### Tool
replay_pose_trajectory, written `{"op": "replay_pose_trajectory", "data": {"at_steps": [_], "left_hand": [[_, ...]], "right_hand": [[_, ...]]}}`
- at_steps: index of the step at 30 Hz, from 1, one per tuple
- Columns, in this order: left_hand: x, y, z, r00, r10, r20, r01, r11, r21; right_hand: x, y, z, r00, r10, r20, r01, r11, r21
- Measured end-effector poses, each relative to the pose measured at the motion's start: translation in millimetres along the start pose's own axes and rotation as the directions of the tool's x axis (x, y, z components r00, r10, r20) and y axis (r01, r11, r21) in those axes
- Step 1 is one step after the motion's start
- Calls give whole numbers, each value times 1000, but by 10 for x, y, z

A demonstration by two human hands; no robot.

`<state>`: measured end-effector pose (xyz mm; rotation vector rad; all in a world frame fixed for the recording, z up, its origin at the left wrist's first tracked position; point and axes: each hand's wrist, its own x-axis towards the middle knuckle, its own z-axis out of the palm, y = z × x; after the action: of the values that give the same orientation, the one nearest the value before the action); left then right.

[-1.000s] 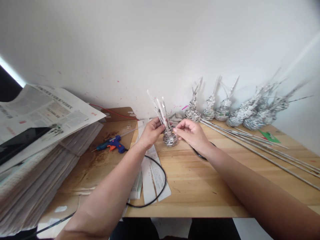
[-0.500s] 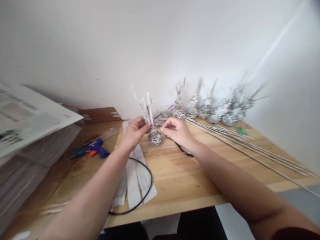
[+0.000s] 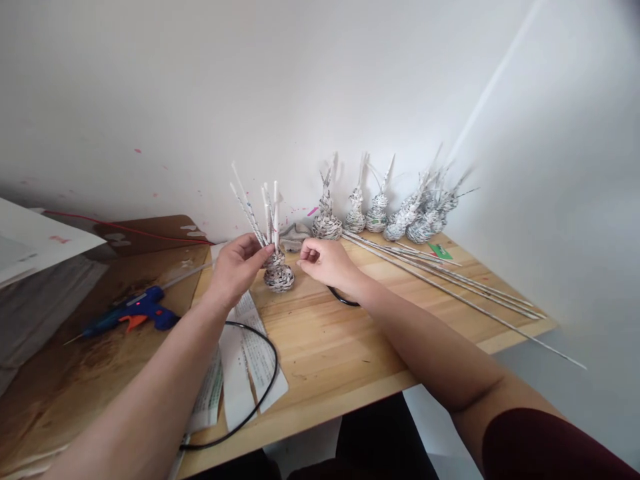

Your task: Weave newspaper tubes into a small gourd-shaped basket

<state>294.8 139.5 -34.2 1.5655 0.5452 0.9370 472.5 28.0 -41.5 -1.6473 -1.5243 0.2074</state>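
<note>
Currently, the left hand (image 3: 240,267) holds a small weaving (image 3: 279,277) near the middle of the table (image 3: 340,353), and I take this weaving as the centre of the clock. Its round belly points down, but I cannot tell if it touches the wood. Several paper tubes (image 3: 277,213) rise from its neck, towards eleven and twelve o'clock. The left fingers grip it at the neck, with the thumb lying against the base of the tubes. The right hand (image 3: 327,263) is just beside it, at three o'clock, apart from its wall. The right fingers are curled, the thumb close to the index; whether something thin is between them, I cannot tell.

At one o'clock, near the wall, lies a grey cloth (image 3: 294,237). Other weavings (image 3: 327,225) are placed in a row around two o'clock; the nearer ones stand upright, and the farther ones lean together. Long rods (image 3: 450,280) extend at three o'clock, some passing over the table's edge, with a green card (image 3: 441,251) behind them. Paper strips (image 3: 233,390) lie at seven o'clock, crossed by a black cord (image 3: 275,363). Between eight and nine o'clock, a blue glue gun (image 3: 143,310) rests on brown cardboard (image 3: 107,387).
</note>
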Motion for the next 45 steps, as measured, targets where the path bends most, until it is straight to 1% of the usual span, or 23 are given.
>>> {"op": "replay_pose_trajectory", "data": {"at_steps": [3,7,9,14,16,21,24,27,30,33,36,38,45], "left_hand": [[5,-24,-4,1000,5,13,-5,999,39],[13,-53,-23,1000,5,8,-5,996,85],[17,-58,-28,1000,9,-3,-9,996,90],[1,-36,4,1000,-3,-3,3,998,62],[-7,-25,23,1000,-12,20,11,998,64],[-7,-17,44,999,30,33,-34,990,133],[-11,-1,52,998,49,32,-53,990,134],[-21,27,59,995,65,79,-75,989,125],[-30,47,56,988,63,140,-86,983,163],[-39,42,49,971,12,240,-55,983,177],[-43,21,49,937,-62,343,9,988,153],[-41,9,50,926,-72,371,20,989,144],[-10,-10,40,900,-36,435,-30,989,145]], "right_hand": [[20,49,-26,1000,20,-11,-21,998,-56],[48,89,-60,993,111,26,-106,984,-144],[58,104,-73,991,129,45,-119,975,-187],[46,112,-73,991,111,69,-91,967,-240],[37,110,-68,993,94,67,-75,966,-246],[44,135,-61,995,56,88,-34,971,-239],[49,148,-54,995,39,92,-16,971,-240],[43,143,-49,996,22,83,-1,969,-247],[32,124,-42,996,29,85,-9,974,-227],[27,102,-27,996,19,84,0,975,-220],[32,86,-5,997,22,70,-3,966,-260],[39,82,9,997,37,74,-16,962,-273],[43,113,26,995,49,82,-20,948,-319]]}}
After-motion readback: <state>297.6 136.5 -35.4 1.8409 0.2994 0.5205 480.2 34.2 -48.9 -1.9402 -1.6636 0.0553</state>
